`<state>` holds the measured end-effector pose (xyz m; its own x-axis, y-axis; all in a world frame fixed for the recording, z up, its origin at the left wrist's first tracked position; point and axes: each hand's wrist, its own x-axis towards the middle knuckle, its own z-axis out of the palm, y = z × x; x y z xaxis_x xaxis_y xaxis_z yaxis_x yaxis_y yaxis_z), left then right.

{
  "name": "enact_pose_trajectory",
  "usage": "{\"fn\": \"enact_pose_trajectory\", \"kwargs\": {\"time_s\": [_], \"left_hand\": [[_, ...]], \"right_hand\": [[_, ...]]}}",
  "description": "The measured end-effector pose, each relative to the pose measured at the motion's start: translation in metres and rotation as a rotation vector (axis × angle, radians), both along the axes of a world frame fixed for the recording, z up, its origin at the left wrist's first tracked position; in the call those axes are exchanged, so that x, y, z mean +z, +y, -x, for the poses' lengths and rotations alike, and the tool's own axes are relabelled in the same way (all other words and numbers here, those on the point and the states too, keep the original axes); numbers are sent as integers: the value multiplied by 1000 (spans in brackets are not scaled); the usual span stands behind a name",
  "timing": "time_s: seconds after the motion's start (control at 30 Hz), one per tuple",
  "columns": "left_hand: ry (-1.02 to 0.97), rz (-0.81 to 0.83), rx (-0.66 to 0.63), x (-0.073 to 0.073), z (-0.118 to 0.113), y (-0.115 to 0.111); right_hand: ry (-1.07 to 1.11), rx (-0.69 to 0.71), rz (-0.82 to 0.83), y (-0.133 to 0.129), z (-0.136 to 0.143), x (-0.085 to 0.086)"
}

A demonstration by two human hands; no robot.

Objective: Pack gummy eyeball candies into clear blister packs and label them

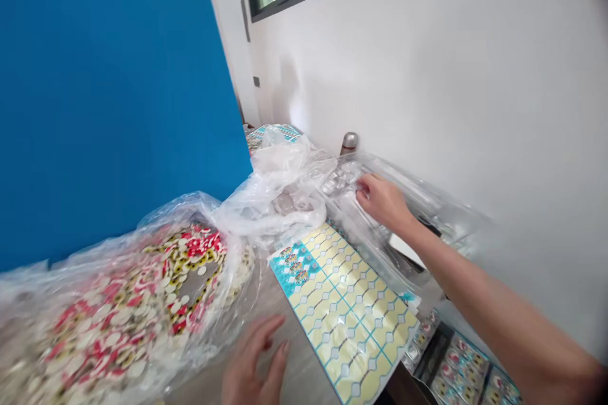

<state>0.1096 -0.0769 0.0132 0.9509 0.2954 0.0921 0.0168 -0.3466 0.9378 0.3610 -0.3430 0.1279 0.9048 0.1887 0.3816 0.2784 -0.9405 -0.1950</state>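
Note:
My left hand [256,364] hovers at the bottom middle over the table, slightly blurred, its thumb and fingers apart and nothing in it. To its right lies a sticker sheet [354,313], mostly bare yellow backing, with a few printed stickers at its turquoise far-left corner. My right hand [384,199] reaches over a clear plastic tray or bag [351,218] of small transparent pieces [339,178]. Its fingers are curled together near those pieces; whatever they may hold cannot be made out.
A clear bag [199,202] spills round red, white and yellow pieces [118,323] on the left. A blue panel [114,101] stands behind it. Crumpled plastic [270,202], a flask [349,142] and a white wall [451,76] are beyond. Packed pieces [463,367] sit lower right.

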Motion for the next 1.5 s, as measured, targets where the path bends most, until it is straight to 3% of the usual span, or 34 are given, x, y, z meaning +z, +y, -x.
{"fn": "enact_pose_trajectory", "kwargs": {"time_s": [0.1,0.13,0.2,0.3,0.43,0.63,0.87,1.23,1.37,1.5], "left_hand": [[50,399,-109,21,-21,-27],[45,550,-115,27,-27,-34],[48,799,-99,30,-34,-41],[84,983,-51,20,-29,-37],[153,1013,-114,2,-5,-17],[222,901,-151,-11,13,1],[270,1062,-163,-16,17,10],[263,1171,-72,-27,19,14],[288,1156,33,-32,17,14],[323,1116,147,-36,14,16]], "right_hand": [[150,379,-334,46,84,-13],[244,446,-425,61,110,-22],[403,507,-598,86,150,-43],[741,540,-883,108,177,-74],[1083,484,-1116,117,177,-99],[1125,509,-1126,122,181,-108],[1096,542,-1104,130,181,-123],[1117,526,-1057,141,182,-131],[1044,430,-1024,144,175,-138],[926,282,-974,141,143,-146]]}}
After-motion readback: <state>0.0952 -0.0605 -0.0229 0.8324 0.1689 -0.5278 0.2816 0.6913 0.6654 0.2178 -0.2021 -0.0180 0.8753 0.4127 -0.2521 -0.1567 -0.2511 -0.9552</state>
